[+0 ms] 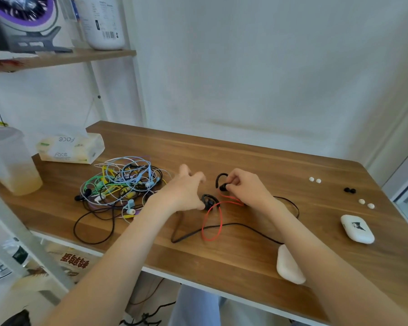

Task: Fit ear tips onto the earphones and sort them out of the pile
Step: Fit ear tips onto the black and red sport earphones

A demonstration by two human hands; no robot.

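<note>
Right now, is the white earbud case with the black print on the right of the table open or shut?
Shut. The white earbud case lies flat on the table with its lid down, showing no gap and no earbuds inside.

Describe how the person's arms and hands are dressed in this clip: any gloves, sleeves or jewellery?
Both hands, left hand and right hand, are bare: no gloves, and no rings or watch visible. Both forearms are uncovered as far as the frame shows, with no sleeve in view.

You are working at a wooden worktop (245,255). A tangled pile of earphones (120,187) is lying at its left, a tissue pack (71,149) behind. White ear tips (315,180), black ear tips (349,190) and a white case (357,228) are lying at the right.
</note>
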